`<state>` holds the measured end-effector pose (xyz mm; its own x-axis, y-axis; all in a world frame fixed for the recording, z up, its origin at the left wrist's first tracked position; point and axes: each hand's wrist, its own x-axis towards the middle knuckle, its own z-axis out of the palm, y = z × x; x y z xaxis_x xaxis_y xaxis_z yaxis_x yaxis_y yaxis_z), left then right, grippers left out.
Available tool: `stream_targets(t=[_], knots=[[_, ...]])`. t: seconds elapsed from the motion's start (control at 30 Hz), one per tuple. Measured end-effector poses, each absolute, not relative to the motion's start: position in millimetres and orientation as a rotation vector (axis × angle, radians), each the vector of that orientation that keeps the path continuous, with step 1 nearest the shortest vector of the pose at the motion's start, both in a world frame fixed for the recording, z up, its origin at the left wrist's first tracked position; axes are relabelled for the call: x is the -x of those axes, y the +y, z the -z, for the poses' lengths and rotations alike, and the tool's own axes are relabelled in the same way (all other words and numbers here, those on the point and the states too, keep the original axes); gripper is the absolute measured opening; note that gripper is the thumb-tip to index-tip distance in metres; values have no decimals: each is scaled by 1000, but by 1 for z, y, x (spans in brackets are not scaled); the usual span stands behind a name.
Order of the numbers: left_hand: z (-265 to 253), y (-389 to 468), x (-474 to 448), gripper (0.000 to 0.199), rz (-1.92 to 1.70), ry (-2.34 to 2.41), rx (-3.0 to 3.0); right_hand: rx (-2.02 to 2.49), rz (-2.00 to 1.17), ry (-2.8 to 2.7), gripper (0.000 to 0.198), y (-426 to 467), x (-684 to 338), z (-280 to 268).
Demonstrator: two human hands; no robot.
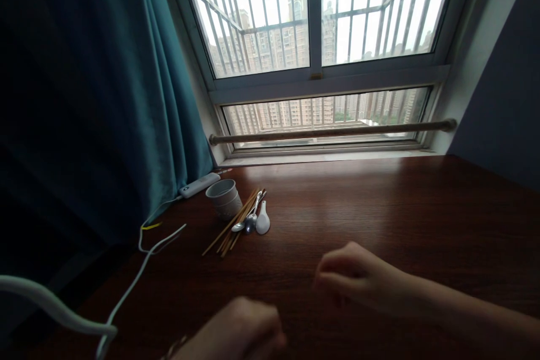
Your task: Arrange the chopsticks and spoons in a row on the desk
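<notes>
On the dark brown wooden table [379, 214] stands one pale ribbed paper cup [224, 198], upright. Just beside it lies one bundle of thin wooden chopsticks [231, 229], too many and too close to count. Against them lie two metal spoons [248, 221] and one white ceramic spoon [262, 219]. My right hand [358, 277] hovers loosely curled, fingers bent downward, holding nothing, well apart from the utensils. My left hand [240, 332] is curled into a loose fist at the near edge, also empty.
</notes>
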<state>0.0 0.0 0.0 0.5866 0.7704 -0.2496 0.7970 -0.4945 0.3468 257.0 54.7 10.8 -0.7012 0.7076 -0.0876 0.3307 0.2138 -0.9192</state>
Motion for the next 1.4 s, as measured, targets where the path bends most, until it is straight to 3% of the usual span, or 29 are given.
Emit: stream_targets(t=[0.13, 0.3, 0.5, 0.8, 1.03, 1.4], knots=[[2, 74, -11, 43, -376, 1727, -2608, 1021, -1439, -1842, 23, 114, -212, 19], [30, 124, -15, 43, -375, 1964, -2699, 1117, -1124, -1785, 27, 149, -193, 60], [57, 129, -3, 39, -322, 1942, -2689, 1117, -954, -1847, 26, 147, -196, 88], [53, 135, 6, 37, -387, 2002, -2681, 1081, -945, -1903, 25, 144, -193, 92], [55, 142, 9, 20, -518, 1926, -2784, 1098, -927, -1900, 24, 145, -193, 93], [68, 156, 19, 43, -568, 1938, -2883, 1093, -910, -1911, 24, 146, -195, 93]])
